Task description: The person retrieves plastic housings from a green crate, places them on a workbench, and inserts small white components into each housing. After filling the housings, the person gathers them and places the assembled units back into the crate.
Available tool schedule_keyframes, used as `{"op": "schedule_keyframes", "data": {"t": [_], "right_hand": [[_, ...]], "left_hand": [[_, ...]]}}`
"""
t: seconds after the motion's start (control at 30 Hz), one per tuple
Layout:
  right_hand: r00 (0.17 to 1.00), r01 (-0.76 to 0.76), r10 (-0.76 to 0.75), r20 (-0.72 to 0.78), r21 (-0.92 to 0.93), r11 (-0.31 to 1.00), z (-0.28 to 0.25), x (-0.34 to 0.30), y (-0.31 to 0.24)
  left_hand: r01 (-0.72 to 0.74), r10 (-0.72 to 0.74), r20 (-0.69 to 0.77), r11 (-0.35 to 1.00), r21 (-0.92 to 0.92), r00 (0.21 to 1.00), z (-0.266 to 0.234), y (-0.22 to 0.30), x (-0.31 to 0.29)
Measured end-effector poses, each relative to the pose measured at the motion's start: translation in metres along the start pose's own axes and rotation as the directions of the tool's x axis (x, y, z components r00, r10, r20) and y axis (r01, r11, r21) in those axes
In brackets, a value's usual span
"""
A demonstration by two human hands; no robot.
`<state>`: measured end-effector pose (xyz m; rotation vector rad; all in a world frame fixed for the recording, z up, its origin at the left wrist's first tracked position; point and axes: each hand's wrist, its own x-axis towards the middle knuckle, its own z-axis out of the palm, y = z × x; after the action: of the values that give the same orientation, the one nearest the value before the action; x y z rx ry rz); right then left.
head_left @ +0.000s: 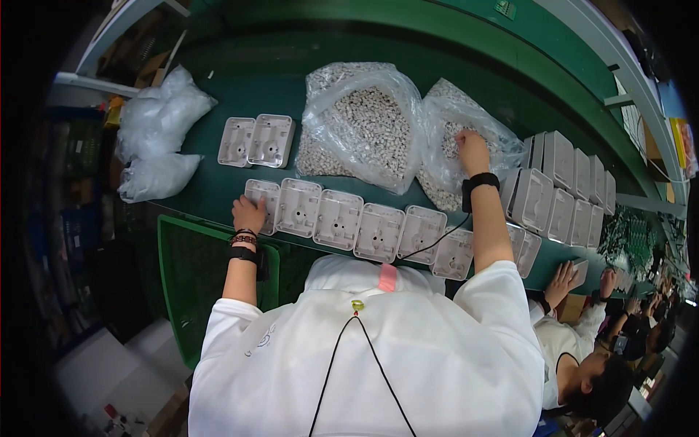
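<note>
At the left end of a row of light grey plastic boxes (pixel 338 218), my left hand (pixel 250 215) grips the near left side of the end box (pixel 271 191). These boxes are shallow and open-topped, with small holes inside. My right hand (pixel 472 149) reaches into the right clear bag (pixel 510 138), which is full of small whitish parts (pixel 450 138). Its fingers are closed over the parts; whatever is between them is too small to make out. A larger open bag (pixel 371 124) of the same parts lies just left of it.
Two more boxes (pixel 271 140) sit at the back left, beside stuffed clear plastic bags (pixel 164 116). Stacked boxes (pixel 557 160) stand at the right. A green crate (pixel 171 291) is below the table edge. To my right, a co-worker's hand (pixel 561 284) touches a box.
</note>
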<state>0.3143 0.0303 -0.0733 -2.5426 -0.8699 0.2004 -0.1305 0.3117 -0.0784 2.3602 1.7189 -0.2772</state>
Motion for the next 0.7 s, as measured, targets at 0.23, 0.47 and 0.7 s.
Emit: {"op": "schedule_keyframes", "data": {"t": [0.23,0.47,0.7], "right_hand": [[0.989,-0.016,0.030,-0.142,0.101,0.995,-0.003,0.003,0.005],[0.980,-0.074,0.138,-0.145,0.377,0.923,-0.013,0.001,0.013],[0.962,-0.161,0.260,0.076,0.932,0.323,-0.036,-0.012,-0.020]], "left_hand": [[-0.018,0.020,0.118,1.000,-0.018,0.993,0.015,-0.028,0.030],[-0.229,0.177,-0.243,0.951,-0.208,0.954,-0.016,0.007,0.019],[-0.712,0.512,-0.511,0.604,-0.357,0.691,-0.086,0.133,-0.032]]}}
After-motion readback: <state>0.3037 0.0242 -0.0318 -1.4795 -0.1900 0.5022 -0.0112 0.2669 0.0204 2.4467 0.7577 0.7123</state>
